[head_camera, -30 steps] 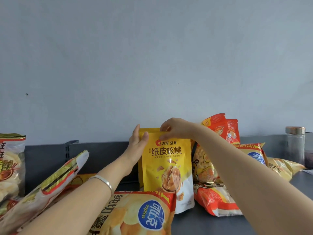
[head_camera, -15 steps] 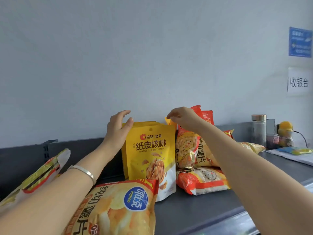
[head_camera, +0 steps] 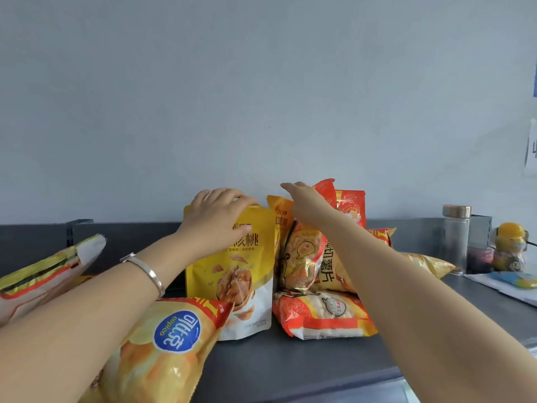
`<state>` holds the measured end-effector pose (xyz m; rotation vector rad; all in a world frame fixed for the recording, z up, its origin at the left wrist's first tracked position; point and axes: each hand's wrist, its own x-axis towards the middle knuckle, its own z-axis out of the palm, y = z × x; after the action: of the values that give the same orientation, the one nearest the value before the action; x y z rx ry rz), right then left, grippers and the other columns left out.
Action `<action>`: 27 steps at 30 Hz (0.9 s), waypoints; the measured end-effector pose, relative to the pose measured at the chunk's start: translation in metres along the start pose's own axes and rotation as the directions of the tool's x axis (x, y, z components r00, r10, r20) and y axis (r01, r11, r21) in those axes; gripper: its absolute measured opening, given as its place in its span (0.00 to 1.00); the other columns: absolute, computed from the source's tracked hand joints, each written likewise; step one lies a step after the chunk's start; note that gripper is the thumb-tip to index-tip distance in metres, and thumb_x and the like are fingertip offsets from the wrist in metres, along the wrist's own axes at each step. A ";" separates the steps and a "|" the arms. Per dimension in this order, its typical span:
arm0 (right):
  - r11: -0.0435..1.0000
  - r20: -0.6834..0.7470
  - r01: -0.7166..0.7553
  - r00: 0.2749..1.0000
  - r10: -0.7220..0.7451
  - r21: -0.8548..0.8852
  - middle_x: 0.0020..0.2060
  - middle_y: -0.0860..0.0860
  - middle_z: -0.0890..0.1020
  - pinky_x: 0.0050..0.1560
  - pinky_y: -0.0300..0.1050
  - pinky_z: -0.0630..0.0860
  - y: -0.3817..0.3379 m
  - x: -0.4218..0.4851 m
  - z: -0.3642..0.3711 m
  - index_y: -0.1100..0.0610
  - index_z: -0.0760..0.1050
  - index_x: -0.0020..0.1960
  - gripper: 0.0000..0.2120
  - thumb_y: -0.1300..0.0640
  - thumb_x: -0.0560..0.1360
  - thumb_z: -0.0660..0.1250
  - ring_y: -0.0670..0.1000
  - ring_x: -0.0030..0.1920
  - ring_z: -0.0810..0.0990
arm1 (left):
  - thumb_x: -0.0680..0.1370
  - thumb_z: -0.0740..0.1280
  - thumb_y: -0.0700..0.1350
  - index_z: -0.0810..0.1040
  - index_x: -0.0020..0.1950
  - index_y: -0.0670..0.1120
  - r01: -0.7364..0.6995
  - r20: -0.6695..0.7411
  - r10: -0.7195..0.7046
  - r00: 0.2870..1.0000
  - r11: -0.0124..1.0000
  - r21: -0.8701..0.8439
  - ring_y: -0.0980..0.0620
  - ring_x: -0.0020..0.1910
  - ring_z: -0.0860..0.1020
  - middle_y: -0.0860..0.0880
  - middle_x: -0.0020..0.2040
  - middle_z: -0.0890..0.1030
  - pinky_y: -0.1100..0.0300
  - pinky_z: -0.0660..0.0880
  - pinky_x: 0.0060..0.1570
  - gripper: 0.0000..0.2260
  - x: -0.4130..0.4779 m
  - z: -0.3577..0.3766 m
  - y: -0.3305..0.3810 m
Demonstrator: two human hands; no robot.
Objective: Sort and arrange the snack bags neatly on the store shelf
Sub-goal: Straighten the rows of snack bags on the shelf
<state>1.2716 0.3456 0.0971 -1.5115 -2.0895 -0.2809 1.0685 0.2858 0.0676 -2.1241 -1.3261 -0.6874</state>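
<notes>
Snack bags lie jumbled on the grey shelf. The largest, the chip bag, sprawls at 7 o'clock in view. The upright walnut pouch stands at centre, with the left hand curled over its top. At its 3 o'clock the right hand touches a second pouch; I cannot tell its grip. A careless tug could topple the leaning red bags.

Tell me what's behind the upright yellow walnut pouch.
A second yellow pouch peeks out at its right edge; its lower part is hidden by the front pouch.
</notes>
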 end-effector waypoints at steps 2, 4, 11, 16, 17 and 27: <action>0.998 0.031 0.027 0.999 -0.025 -0.049 0.72 0.56 0.65 0.56 0.47 0.76 0.003 0.012 0.001 0.56 0.58 0.76 0.31 0.73 0.76 0.53 0.59 0.66 0.71 | 0.79 0.59 0.57 0.59 0.73 0.58 0.048 0.063 -0.049 0.997 0.998 0.029 0.51 0.73 0.59 0.54 0.73 0.63 0.49 0.52 0.71 0.24 0.006 0.001 0.008; 0.996 0.057 0.047 0.997 -0.042 -0.079 0.69 0.56 0.68 0.53 0.46 0.75 0.008 0.027 0.008 0.57 0.62 0.74 0.27 0.71 0.77 0.54 0.58 0.63 0.73 | 0.79 0.58 0.58 0.57 0.74 0.59 0.091 0.116 -0.099 0.988 0.993 0.071 0.51 0.73 0.59 0.55 0.73 0.62 0.49 0.53 0.71 0.24 0.009 0.004 0.015; 0.996 0.032 0.073 0.997 -0.071 -0.050 0.52 0.57 0.77 0.40 0.45 0.69 0.016 0.047 0.021 0.60 0.74 0.57 0.18 0.73 0.74 0.53 0.58 0.50 0.76 | 0.79 0.57 0.60 0.55 0.74 0.59 0.158 0.115 -0.182 0.977 0.970 0.187 0.53 0.73 0.61 0.56 0.74 0.62 0.51 0.57 0.67 0.25 0.010 0.006 0.027; 0.988 -0.325 0.154 0.934 -0.147 -0.005 0.52 0.59 0.76 0.40 0.46 0.66 0.007 0.047 -0.014 0.63 0.74 0.56 0.16 0.74 0.73 0.56 0.62 0.50 0.77 | 0.78 0.59 0.60 0.56 0.74 0.58 0.187 0.110 -0.214 0.971 0.958 0.217 0.52 0.72 0.62 0.55 0.73 0.63 0.51 0.59 0.66 0.27 0.010 0.006 0.029; 0.985 -0.392 0.171 0.906 -0.160 -0.007 0.52 0.60 0.75 0.41 0.47 0.67 0.005 0.044 -0.026 0.63 0.74 0.57 0.16 0.74 0.73 0.56 0.62 0.50 0.77 | 0.78 0.59 0.59 0.56 0.74 0.58 0.193 0.103 -0.220 0.970 0.955 0.224 0.51 0.71 0.62 0.55 0.73 0.64 0.51 0.59 0.65 0.27 0.010 0.006 0.030; 0.963 -0.654 0.132 0.712 -0.256 -0.234 0.53 0.61 0.73 0.41 0.49 0.64 -0.005 -0.009 -0.109 0.63 0.71 0.59 0.19 0.76 0.71 0.55 0.61 0.52 0.72 | 0.77 0.62 0.56 0.53 0.76 0.54 0.215 0.060 -0.236 0.970 0.945 0.247 0.47 0.75 0.55 0.49 0.75 0.61 0.40 0.47 0.71 0.30 0.006 0.009 0.038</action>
<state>1.3016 0.2854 0.1838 -1.0285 -1.6301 -0.9667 1.1064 0.2815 0.0586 -1.8469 -1.6319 -0.4972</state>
